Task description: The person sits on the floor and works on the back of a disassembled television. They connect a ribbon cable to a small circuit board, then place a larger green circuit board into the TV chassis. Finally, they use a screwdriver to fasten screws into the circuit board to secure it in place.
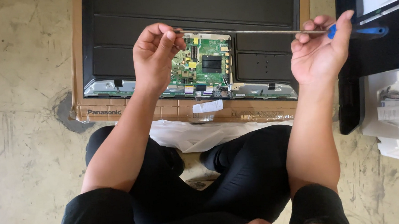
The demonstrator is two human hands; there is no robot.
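Above the opened television [157, 17], a screwdriver [250, 32] spans both grips: left [156, 52] pinching its tip, right [320, 49] clasping its handle.

One screwdriver [268, 31], two hands, one opened television [111, 34], one green circuit board [203, 63], one cardboard sheet [139, 112].

My screwdriver [268, 31] spanned the air from my left hand [155, 54] to my right hand [318, 49], barring the way down to the green circuit board [201, 63]. Left of the cardboard sheet [77, 64], bare concrete floor [24, 113] lay open. On the right, a black panel [371, 55] and white foam packing [394, 132] crowded close, and my crossed legs [240, 178] blocked the near side.
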